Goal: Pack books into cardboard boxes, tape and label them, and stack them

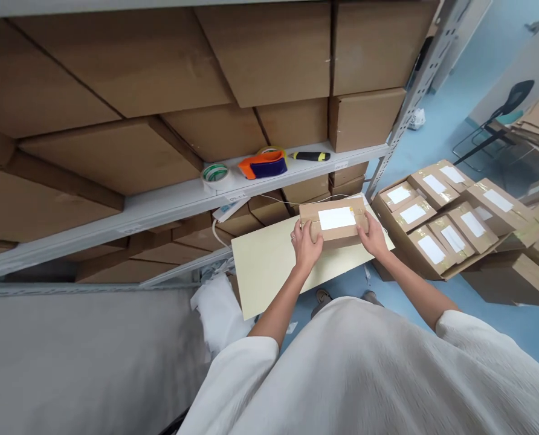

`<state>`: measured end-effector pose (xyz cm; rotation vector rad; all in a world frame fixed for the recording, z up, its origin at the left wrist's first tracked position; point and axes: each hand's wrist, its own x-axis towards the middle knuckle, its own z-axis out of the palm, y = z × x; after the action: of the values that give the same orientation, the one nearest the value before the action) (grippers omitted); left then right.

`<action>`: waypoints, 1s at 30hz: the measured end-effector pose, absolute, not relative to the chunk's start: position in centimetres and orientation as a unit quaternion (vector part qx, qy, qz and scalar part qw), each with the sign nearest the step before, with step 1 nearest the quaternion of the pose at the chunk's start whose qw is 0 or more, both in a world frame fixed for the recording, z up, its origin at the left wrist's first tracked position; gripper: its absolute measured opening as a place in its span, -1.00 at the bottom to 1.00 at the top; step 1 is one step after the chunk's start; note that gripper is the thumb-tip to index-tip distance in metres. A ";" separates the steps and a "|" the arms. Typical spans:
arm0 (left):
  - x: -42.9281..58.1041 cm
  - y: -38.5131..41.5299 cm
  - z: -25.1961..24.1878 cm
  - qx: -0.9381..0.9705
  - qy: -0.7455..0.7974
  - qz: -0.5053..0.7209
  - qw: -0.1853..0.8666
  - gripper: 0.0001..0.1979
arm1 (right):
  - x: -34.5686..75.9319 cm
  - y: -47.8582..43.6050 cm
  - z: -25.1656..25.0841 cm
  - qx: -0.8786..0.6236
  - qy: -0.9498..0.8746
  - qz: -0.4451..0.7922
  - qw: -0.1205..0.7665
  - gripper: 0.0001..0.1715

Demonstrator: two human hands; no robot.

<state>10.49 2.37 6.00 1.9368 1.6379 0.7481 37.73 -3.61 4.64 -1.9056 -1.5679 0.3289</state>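
A small brown cardboard parcel (334, 219) with a white label sits on a pale yellow board (269, 266) in front of me. My left hand (306, 244) grips its left end, fingers curled round the edge. At the parcel's right end, my right hand (373, 237) is closed on it too. A thin string runs across the parcel's top.
A metal shelf (161, 205) carries a tape roll (215, 173), an orange and blue tape dispenser (264, 165) and a yellow-black knife (311, 156), with big cartons above. An open carton (414, 257) of several labelled parcels stands right on the blue floor. A chair (500, 121) stands beyond.
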 end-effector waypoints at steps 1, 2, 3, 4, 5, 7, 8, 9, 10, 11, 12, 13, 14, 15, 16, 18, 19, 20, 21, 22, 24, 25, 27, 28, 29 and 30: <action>11.5 2.4 6.3 0.715 0.595 0.273 0.248 -0.39 | 38.6 -4.1 4.9 -0.731 -0.591 0.119 0.321 -0.08; 12.6 2.3 6.6 0.719 0.588 0.273 0.250 -0.39 | 39.6 -4.5 5.1 -0.736 -0.585 0.114 0.321 -0.09; 13.7 2.2 6.8 0.723 0.582 0.274 0.251 -0.38 | 40.6 -5.1 5.2 -0.741 -0.579 0.109 0.323 -0.09; 14.8 2.1 7.1 0.727 0.576 0.275 0.253 -0.38 | 41.6 -5.6 5.4 -0.745 -0.573 0.104 0.325 -0.10; 16.1 1.9 7.3 0.732 0.569 0.276 0.254 -0.38 | 42.7 -6.2 5.5 -0.750 -0.567 0.099 0.326 -0.10; 18.6 1.4 7.8 0.742 0.556 0.275 0.256 -0.38 | 45.0 -7.5 5.7 -0.759 -0.555 0.091 0.329 -0.11; 19.8 1.0 8.1 0.747 0.549 0.273 0.257 -0.39 | 46.1 -8.1 5.8 -0.763 -0.548 0.087 0.330 -0.11; 21.1 0.7 8.3 0.752 0.543 0.271 0.258 -0.39 | 47.3 -8.8 5.9 -0.768 -0.542 0.084 0.331 -0.12; 22.4 0.3 8.5 0.756 0.538 0.269 0.259 -0.39 | 48.5 -9.5 6.1 -0.771 -0.536 0.081 0.333 -0.12; 23.7 -0.1 8.7 0.760 0.533 0.266 0.260 -0.40 | 49.6 -10.1 6.2 -0.774 -0.531 0.078 0.334 -0.13; 25.0 -0.4 8.8 0.763 0.528 0.264 0.261 -0.40 | 50.8 -10.7 6.3 -0.777 -0.527 0.076 0.336 -0.13; 26.3 -0.8 8.9 0.767 0.523 0.263 0.262 -0.40 | 52.0 -11.4 6.4 -0.778 -0.524 0.073 0.339 -0.14; 27.5 -1.1 9.0 0.771 0.518 0.262 0.263 -0.41 | 53.2 -11.9 6.4 -0.779 -0.520 0.071 0.342 -0.14; 28.7 -1.3 9.0 0.775 0.511 0.262 0.264 -0.41 | 54.3 -12.5 6.5 -0.780 -0.516 0.069 0.347 -0.13; 29.9 -1.5 9.0 0.779 0.504 0.262 0.266 -0.41 | 55.4 -13.0 6.5 -0.781 -0.512 0.068 0.352 -0.13; 32.1 -1.7 8.9 0.787 0.491 0.260 0.270 -0.40 | 57.4 -13.9 6.5 -0.783 -0.502 0.065 0.361 -0.12; 33.2 -1.6 8.9 0.790 0.484 0.257 0.273 -0.39 | 58.3 -14.3 6.5 -0.785 -0.496 0.063 0.365 -0.12; 34.2 -1.5 8.9 0.794 0.478 0.254 0.276 -0.39 | 59.2 -14.6 6.5 -0.787 -0.491 0.060 0.369 -0.12; 35.2 -1.3 9.0 0.799 0.470 0.250 0.280 -0.38 | 60.0 -14.9 6.6 -0.789 -0.485 0.057 0.372 -0.12; 36.2 -1.0 9.1 0.804 0.462 0.246 0.283 -0.38 | 60.8 -15.0 6.6 -0.793 -0.479 0.053 0.374 -0.12; 38.1 -0.1 9.4 0.812 0.444 0.241 0.291 -0.38 | 62.3 -15.2 6.8 -0.801 -0.464 0.047 0.376 -0.12; 39.1 0.5 9.5 0.816 0.436 0.240 0.295 -0.38 | 63.0 -15.2 6.8 -0.805 -0.457 0.043 0.376 -0.12; 40.8 1.9 9.5 0.822 0.421 0.238 0.301 -0.37 | 64.2 -15.0 6.8 -0.812 -0.445 0.034 0.376 -0.11; 41.7 2.6 9.4 0.826 0.413 0.236 0.303 -0.36 | 64.7 -14.9 6.8 -0.816 -0.438 0.028 0.376 -0.10; 42.5 3.3 9.2 0.830 0.405 0.233 0.306 -0.36 | 65.2 -14.7 6.7 -0.820 -0.432 0.023 0.376 -0.09; 43.2 4.1 9.0 0.834 0.396 0.229 0.308 -0.36 | 65.6 -14.6 6.6 -0.824 -0.424 0.019 0.375 -0.08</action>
<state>43.24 4.11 8.97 2.2061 1.0459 0.6067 65.58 -14.60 6.63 -2.1086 -1.0860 0.0492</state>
